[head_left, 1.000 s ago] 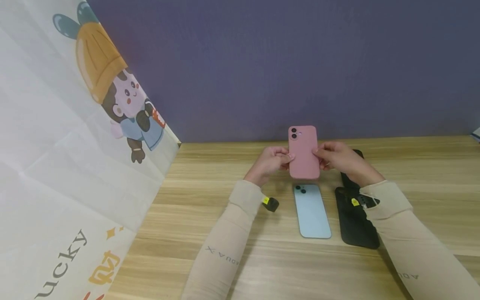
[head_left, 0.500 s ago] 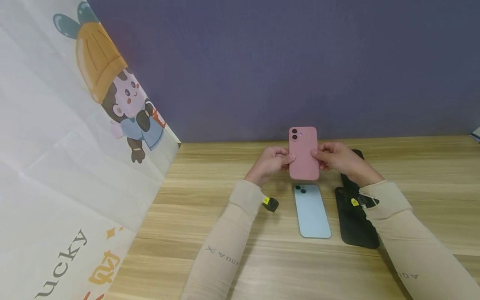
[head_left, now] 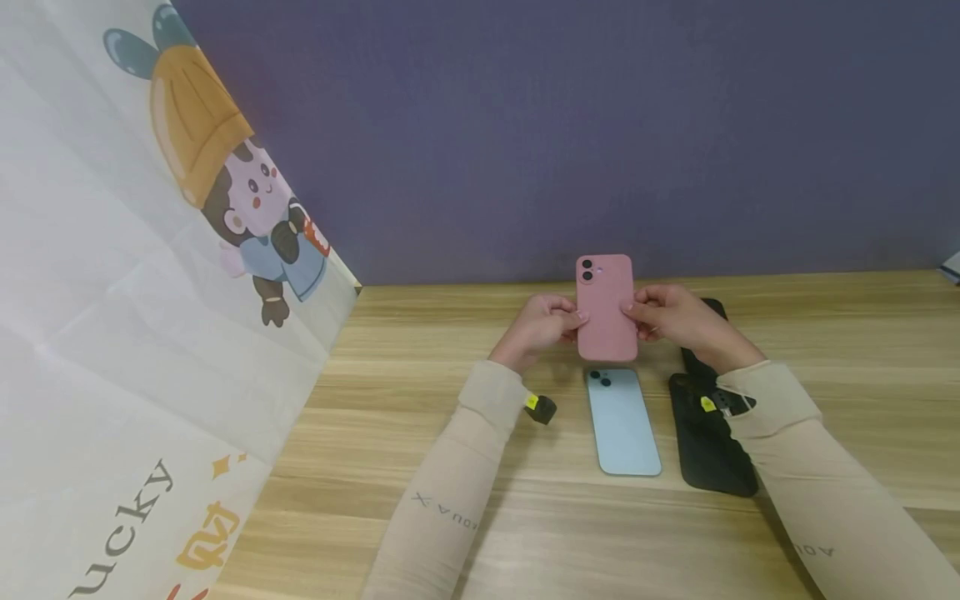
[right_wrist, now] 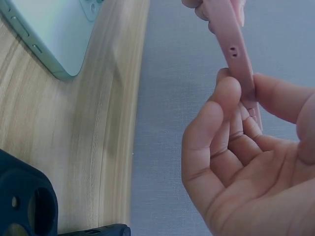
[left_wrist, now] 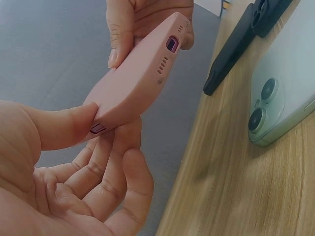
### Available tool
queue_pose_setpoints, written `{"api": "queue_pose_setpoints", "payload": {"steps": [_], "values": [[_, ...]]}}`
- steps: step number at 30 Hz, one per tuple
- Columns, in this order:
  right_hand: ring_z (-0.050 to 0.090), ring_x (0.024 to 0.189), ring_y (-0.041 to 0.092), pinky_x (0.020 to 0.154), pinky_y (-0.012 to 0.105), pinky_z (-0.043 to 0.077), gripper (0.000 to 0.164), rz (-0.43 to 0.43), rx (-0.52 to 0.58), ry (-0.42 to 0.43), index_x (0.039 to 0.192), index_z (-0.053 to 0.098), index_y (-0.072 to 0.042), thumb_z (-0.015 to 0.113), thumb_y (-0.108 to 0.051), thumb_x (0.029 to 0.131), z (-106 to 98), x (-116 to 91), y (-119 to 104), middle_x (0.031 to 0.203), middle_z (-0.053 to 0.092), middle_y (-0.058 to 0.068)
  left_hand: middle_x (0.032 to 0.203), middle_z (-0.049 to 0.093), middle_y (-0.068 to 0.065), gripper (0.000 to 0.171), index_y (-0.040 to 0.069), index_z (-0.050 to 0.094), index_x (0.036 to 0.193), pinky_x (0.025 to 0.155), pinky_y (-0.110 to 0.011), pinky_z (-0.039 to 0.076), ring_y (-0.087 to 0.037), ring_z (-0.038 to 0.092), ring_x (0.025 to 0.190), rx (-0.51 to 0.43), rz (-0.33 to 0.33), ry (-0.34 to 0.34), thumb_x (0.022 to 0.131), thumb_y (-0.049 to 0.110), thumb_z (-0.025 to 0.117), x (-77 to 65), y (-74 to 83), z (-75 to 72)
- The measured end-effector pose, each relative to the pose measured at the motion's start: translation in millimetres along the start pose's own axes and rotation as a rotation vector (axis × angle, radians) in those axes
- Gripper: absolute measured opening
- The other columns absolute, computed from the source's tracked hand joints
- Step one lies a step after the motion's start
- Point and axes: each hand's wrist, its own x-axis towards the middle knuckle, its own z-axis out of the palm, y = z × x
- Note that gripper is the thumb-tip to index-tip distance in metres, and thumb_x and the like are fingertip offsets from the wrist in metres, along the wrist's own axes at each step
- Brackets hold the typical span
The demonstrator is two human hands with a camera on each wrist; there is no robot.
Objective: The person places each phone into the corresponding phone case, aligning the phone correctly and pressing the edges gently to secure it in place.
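Observation:
A phone in a pink case (head_left: pixel 606 308) is held up above the far part of the table, its back and twin camera lenses facing me. My left hand (head_left: pixel 542 325) pinches its left edge, thumb on the back and fingers behind. On the opposite edge my right hand (head_left: pixel 678 319) pinches in the same way. The left wrist view shows the port cutout (left_wrist: pixel 172 44) in the bottom end of the pink case. Just below it, a light blue phone (head_left: pixel 624 425) lies back up on the table.
A black phone case (head_left: pixel 708 450) lies right of the blue phone, partly under my right forearm. Another black case (head_left: pixel 696 362) lies beyond it, mostly hidden by my right wrist. A dark blue-grey panel (head_left: pixel 570 133) rises behind the wooden table (head_left: pixel 420 350); a printed white sheet (head_left: pixel 135 350) stands left.
The pink-cased phone has tipped and dropped very slightly, and my right thumb sits a little lower on it. The things on the table have stayed in place.

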Motion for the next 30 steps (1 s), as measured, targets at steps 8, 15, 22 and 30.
{"api": "queue_pose_setpoints", "payload": {"steps": [8, 15, 22, 30], "values": [[0.054, 0.075, 0.013, 0.071, 0.033, 0.054, 0.038, 0.007, -0.001, 0.001, 0.111, 0.053, 0.002, 0.048, -0.035, 0.101, 0.0, 0.4, 0.0, 0.082, 0.057, 0.003, 0.081, 0.064, -0.004, 0.011, 0.0, 0.065, 0.09, 0.095, -0.055, 0.049, -0.017, 0.062, 0.073, 0.018, -0.002, -0.002, 0.092, 0.011, 0.063, 0.2, -0.2, -0.3], [0.054, 0.076, 0.014, 0.072, 0.034, 0.054, 0.039, 0.019, 0.0, 0.001, 0.111, 0.053, 0.001, 0.048, -0.036, 0.101, 0.5, 0.6, 0.1, 0.082, 0.057, 0.003, 0.08, 0.063, -0.004, 0.01, 0.0, 0.064, 0.09, 0.096, -0.056, 0.048, -0.017, 0.061, 0.072, 0.01, -0.007, -0.012, 0.093, 0.009, 0.062, 0.1, 0.1, -0.6], [0.055, 0.076, 0.014, 0.072, 0.034, 0.054, 0.037, 0.02, -0.013, 0.012, 0.111, 0.053, 0.002, 0.046, -0.033, 0.102, 1.3, 1.3, 1.0, 0.083, 0.057, 0.003, 0.08, 0.064, -0.004, 0.01, 0.002, 0.066, 0.089, 0.095, -0.056, 0.048, -0.015, 0.06, 0.07, 0.008, -0.014, -0.003, 0.092, 0.011, 0.063, -1.2, 1.7, 0.3], [0.055, 0.075, 0.014, 0.072, 0.035, 0.055, 0.035, 0.016, -0.006, 0.023, 0.111, 0.052, 0.003, 0.044, -0.03, 0.103, 1.3, 1.5, 1.8, 0.083, 0.056, 0.004, 0.08, 0.067, -0.004, 0.011, 0.004, 0.067, 0.091, 0.095, -0.055, 0.049, -0.014, 0.062, 0.07, 0.004, -0.016, -0.004, 0.092, 0.014, 0.065, -1.8, 1.7, 0.3]]}}
